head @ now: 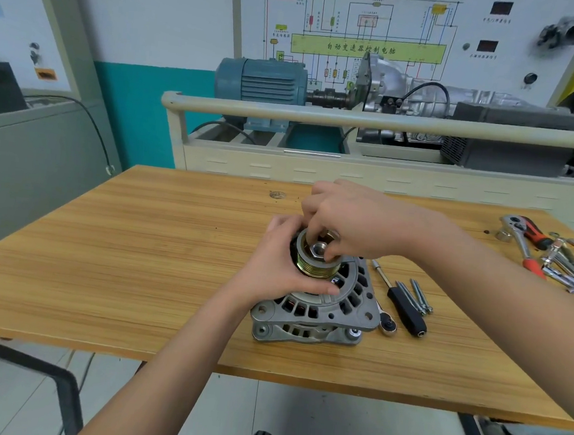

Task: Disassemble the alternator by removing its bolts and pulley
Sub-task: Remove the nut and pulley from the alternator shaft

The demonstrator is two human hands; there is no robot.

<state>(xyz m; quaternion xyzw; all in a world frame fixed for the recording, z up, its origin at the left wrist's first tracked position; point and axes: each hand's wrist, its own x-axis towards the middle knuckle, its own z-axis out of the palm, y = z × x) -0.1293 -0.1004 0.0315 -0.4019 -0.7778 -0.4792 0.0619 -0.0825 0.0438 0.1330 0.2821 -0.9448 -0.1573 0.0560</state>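
Observation:
The grey alternator (pixel 316 309) stands on the wooden table (pixel 138 257) with its grooved brass-coloured pulley (pixel 312 265) facing up. My left hand (pixel 276 264) grips the pulley from the left side, thumb along the housing below it. My right hand (pixel 344 218) reaches over the top and its fingertips pinch the hex nut (pixel 318 248) at the pulley's centre. Several long bolts (pixel 418 296) lie loose on the table just right of the alternator.
A black-handled driver (pixel 402 305) and a small ratchet head (pixel 388 326) lie beside the alternator. More wrenches, a red-handled ratchet (pixel 527 243) and sockets are piled at the table's right edge. A training bench with a blue motor (pixel 262 79) stands behind the table.

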